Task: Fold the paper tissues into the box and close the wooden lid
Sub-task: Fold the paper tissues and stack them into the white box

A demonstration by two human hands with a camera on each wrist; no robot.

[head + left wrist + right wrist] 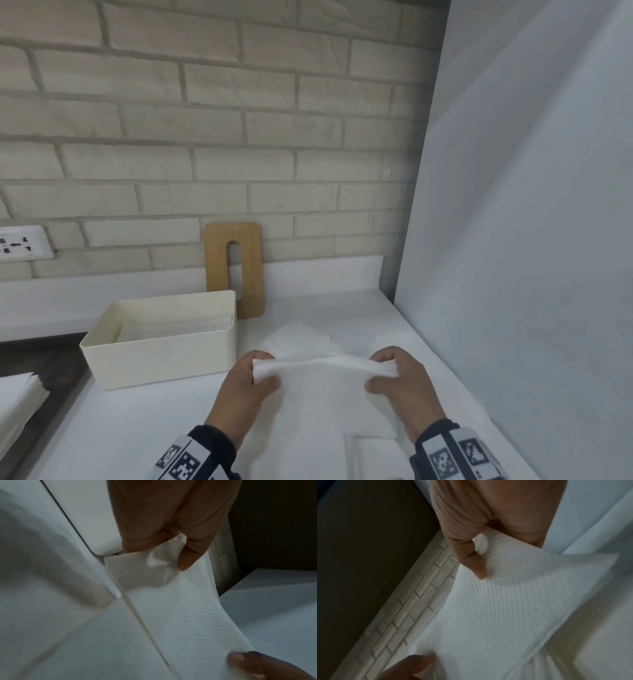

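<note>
I hold a white embossed paper tissue [325, 373] stretched between both hands above the white counter. My left hand [255, 378] pinches its left end [154, 563] between thumb and fingers. My right hand [388, 371] pinches the right end [496, 555]. The cream box [161, 356] stands open to the left of my hands, with white tissue lying inside. The wooden lid [236, 270], with a slot in its middle, leans upright against the brick wall behind the box.
More white tissues [298, 335] lie on the counter [154, 428] beyond my hands, and a folded one [370, 455] sits near the front. A stack of tissues [17, 401] lies at far left. A white panel [531, 240] walls the right side. A socket [24, 243] is on the wall.
</note>
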